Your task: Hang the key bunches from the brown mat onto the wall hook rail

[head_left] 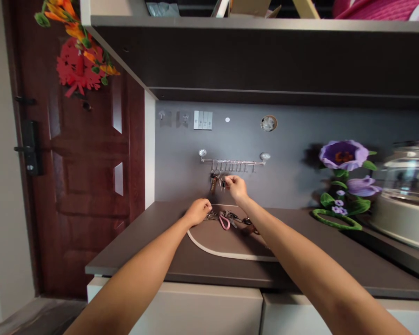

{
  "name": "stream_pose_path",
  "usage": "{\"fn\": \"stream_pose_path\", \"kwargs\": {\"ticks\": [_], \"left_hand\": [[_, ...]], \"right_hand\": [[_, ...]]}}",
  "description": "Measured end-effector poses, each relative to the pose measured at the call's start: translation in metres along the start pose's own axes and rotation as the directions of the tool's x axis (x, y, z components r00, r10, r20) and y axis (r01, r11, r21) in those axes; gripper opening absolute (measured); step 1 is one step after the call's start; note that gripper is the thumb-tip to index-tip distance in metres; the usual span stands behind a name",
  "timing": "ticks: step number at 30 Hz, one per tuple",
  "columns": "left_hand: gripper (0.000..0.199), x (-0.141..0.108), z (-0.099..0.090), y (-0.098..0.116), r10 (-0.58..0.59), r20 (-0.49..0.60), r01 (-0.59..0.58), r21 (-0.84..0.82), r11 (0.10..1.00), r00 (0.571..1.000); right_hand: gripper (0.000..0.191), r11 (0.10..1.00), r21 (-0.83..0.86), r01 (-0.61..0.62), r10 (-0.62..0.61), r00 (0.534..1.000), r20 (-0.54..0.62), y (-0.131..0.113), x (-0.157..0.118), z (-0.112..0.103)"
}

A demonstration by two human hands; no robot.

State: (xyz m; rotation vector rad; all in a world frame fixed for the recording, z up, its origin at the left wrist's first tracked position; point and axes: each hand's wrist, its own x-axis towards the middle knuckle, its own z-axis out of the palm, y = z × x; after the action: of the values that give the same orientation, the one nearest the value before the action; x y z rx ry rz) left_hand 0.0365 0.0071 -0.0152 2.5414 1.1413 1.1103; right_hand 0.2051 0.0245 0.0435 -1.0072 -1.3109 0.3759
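A metal hook rail point(233, 162) is fixed to the grey wall, with a bunch of keys point(213, 182) hanging near its left end. My right hand point(236, 188) is raised just below the rail, its fingers pinched on a small set of keys point(223, 184) beside that bunch. Lower down, my left hand point(198, 211) is closed at the left edge of a brown mat with a pale rim point(216, 252), next to some keys; what its fingers hold is too small to make out. On the mat lie more keys and a pink loop point(224, 221).
Purple artificial flowers point(344, 155) with a green base and a glass-topped appliance point(404, 200) stand at the right of the counter point(139, 246). A shelf point(251, 58) overhangs the counter. Orange flowers point(75, 32) hang before the dark red door point(83, 209) at left.
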Motion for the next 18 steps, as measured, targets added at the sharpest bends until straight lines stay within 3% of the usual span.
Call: {"fn": "stream_pose_path", "kwargs": {"ticks": [8,18], "left_hand": [[0.018,0.001,0.001,-0.002,0.035,0.005,-0.035,0.069,0.997,0.999],[0.017,0.001,-0.001,-0.001,0.031,0.003,-0.031,0.106,0.994,1.0]], "right_hand": [[0.018,0.994,-0.106,-0.038,0.02,0.987,-0.16,-0.012,0.038,0.008],[0.014,0.965,-0.214,-0.151,0.088,0.957,-0.277,-0.007,0.059,0.025]]}}
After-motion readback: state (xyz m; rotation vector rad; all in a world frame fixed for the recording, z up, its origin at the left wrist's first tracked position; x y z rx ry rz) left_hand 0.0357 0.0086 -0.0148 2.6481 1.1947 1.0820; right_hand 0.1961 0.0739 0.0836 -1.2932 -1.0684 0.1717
